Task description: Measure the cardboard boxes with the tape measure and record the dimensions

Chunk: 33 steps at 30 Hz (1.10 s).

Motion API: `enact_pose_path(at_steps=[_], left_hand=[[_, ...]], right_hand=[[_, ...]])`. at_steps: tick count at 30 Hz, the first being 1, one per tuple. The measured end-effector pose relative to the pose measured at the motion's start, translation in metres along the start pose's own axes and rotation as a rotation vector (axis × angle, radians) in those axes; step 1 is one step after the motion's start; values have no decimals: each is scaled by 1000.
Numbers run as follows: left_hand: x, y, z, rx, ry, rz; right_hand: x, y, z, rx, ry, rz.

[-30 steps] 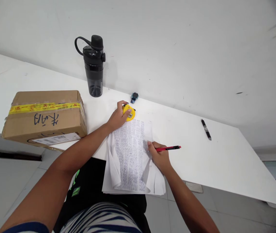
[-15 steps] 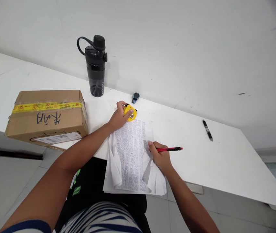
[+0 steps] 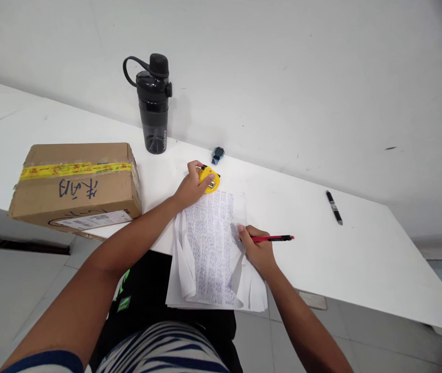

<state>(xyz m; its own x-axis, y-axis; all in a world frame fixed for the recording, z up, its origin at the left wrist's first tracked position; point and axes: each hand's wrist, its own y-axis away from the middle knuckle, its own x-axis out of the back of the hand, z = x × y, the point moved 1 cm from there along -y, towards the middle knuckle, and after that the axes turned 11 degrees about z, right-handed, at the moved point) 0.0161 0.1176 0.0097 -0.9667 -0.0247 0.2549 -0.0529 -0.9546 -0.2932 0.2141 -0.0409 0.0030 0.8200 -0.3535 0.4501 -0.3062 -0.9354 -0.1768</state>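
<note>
My left hand [image 3: 190, 189] is closed around a yellow tape measure [image 3: 212, 178], which rests at the top edge of a stack of paper [image 3: 210, 248]. Dense rows of handwriting cover the upper sheet, and its side edges curl up. The lower part of the stack hangs past the table's front edge. In my right hand [image 3: 259, 249] is a red pen [image 3: 271, 239] with a black end, gripped in a writing hold at the paper's right side. The fingers hide the pen's tip, so whether it touches the paper cannot be seen.
A taped cardboard box [image 3: 77, 191] sits on the white table [image 3: 361, 259] at the left. Behind it stands a dark water bottle [image 3: 154, 109]. A small blue-black watch-like item [image 3: 217, 154] lies near the wall, and a black pen [image 3: 334, 207] lies to the right.
The whole view has shifted very slightly. Both hands keep their holds, and nothing on the table has visibly moved.
</note>
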Motion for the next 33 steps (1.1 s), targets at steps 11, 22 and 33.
enact_pose_path(at_steps=[11, 22, 33], left_hand=[[1, -1, -2, -29, -16, -10], [1, -1, -4, -64, -14, 3], [3, 1, 0, -62, -12, 16]], right_hand=[[0, 0, 0, -9, 5, 0], [0, 0, 0, -8, 5, 0], [0, 1, 1, -18, 11, -5]])
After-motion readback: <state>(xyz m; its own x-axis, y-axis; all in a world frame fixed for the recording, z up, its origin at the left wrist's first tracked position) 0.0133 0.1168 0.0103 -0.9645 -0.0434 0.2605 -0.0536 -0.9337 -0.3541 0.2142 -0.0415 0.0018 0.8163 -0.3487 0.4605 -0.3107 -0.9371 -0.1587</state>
